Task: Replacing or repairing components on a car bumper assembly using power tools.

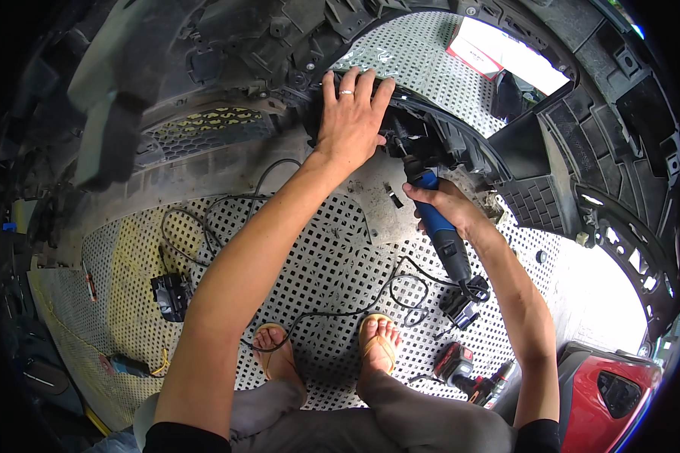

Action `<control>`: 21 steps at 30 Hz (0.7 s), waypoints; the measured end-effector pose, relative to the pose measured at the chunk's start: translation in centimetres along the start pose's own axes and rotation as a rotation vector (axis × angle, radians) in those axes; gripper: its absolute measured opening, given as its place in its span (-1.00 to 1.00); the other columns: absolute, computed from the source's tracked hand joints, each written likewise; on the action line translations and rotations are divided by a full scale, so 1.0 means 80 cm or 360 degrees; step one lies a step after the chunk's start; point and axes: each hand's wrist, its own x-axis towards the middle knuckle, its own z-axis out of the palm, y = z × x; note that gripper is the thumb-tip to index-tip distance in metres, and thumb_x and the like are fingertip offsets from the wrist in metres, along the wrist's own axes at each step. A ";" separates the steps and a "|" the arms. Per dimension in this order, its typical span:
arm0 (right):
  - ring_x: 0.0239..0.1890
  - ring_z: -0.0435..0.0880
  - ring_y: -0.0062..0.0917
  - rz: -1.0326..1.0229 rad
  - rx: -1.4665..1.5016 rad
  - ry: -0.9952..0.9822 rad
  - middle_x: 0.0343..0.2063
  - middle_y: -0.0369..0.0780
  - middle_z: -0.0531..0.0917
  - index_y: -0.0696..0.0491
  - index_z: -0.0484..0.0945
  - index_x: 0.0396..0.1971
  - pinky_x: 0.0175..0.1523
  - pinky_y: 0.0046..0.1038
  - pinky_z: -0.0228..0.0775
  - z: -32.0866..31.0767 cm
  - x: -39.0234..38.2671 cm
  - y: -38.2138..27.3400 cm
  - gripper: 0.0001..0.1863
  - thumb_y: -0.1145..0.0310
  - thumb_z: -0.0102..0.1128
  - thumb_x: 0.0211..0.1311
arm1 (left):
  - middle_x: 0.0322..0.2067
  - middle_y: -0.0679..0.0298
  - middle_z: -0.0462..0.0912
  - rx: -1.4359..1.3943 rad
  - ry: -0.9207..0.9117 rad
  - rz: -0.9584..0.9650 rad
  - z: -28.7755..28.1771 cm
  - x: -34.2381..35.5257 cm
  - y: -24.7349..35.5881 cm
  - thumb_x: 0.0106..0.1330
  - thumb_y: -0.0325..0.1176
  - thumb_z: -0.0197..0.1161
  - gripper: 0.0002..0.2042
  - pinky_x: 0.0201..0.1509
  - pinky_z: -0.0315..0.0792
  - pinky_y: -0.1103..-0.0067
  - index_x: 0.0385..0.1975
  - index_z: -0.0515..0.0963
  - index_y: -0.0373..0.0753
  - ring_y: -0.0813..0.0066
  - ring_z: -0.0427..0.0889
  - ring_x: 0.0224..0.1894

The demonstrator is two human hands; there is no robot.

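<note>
My left hand (351, 121), with a ring on one finger, grips the edge of a black plastic car bumper (446, 140). Its fingers curl over the rim beside a large rounded opening, and the thumb points toward the tool tip. In my right hand (455, 208) is a slim blue and black corded rotary tool (437, 215). The tool slants up and left, its narrow tip at a dark recess in the bumper, close to my left thumb. Whether the tip touches the plastic I cannot tell. A black cord (340, 313) trails from the tool's rear end across the floor.
On the perforated floor mat (302, 257) lie a red and black cordless drill (461, 370), a black device (171, 296), a screwdriver (89, 281) and a teal-black tool (128, 366). A white and red box (476, 49) shows through the opening. A red car part (608, 396) stands lower right.
</note>
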 end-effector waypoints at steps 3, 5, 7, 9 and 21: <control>-0.62 0.63 -0.56 0.0031 -0.0004 -0.0056 -0.48 -0.22 0.61 0.25 0.47 -0.05 -0.51 -0.51 0.57 -0.004 0.004 0.003 -0.33 -0.07 0.49 0.24 | 0.35 0.07 0.33 0.0002 0.0006 -0.0002 -0.001 0.000 0.002 -0.02 -0.08 0.66 -0.04 0.50 0.04 -0.08 0.42 0.28 -0.15 0.01 0.24 0.45; -0.62 0.64 -0.55 0.0057 -0.0022 -0.0096 -0.47 -0.21 0.60 0.26 0.42 0.03 -0.52 -0.51 0.58 -0.007 0.006 0.006 -0.28 -0.06 0.50 0.24 | 0.35 0.07 0.33 0.0004 0.0015 -0.0002 0.000 0.000 0.004 -0.02 -0.08 0.66 -0.04 0.50 0.04 -0.08 0.42 0.28 -0.14 0.01 0.25 0.45; -0.62 0.64 -0.54 0.0036 0.0039 -0.0075 -0.46 -0.21 0.61 0.27 0.41 0.04 -0.52 -0.51 0.59 -0.006 0.005 0.008 -0.27 -0.06 0.50 0.23 | 0.36 0.08 0.32 -0.0003 0.0004 0.0002 0.000 0.000 0.005 -0.02 -0.07 0.65 -0.03 0.50 0.04 -0.08 0.42 0.27 -0.14 0.02 0.25 0.45; -0.62 0.64 -0.54 0.0052 0.0023 -0.0061 -0.46 -0.21 0.61 0.27 0.41 0.04 -0.52 -0.51 0.59 -0.003 0.002 0.003 -0.26 -0.06 0.51 0.22 | 0.35 0.08 0.32 0.0003 0.0005 0.0003 0.000 -0.001 0.003 -0.02 -0.07 0.65 -0.03 0.50 0.04 -0.08 0.42 0.27 -0.14 0.02 0.25 0.45; -0.63 0.64 -0.54 -0.0004 0.0033 -0.0060 -0.47 -0.21 0.60 0.28 0.43 0.02 -0.53 -0.52 0.59 -0.008 0.003 0.009 -0.27 -0.07 0.51 0.22 | 0.33 0.08 0.35 0.0016 0.0038 0.0011 0.001 0.000 0.002 -0.04 -0.07 0.67 -0.03 0.49 0.06 -0.07 0.41 0.28 -0.14 0.02 0.26 0.43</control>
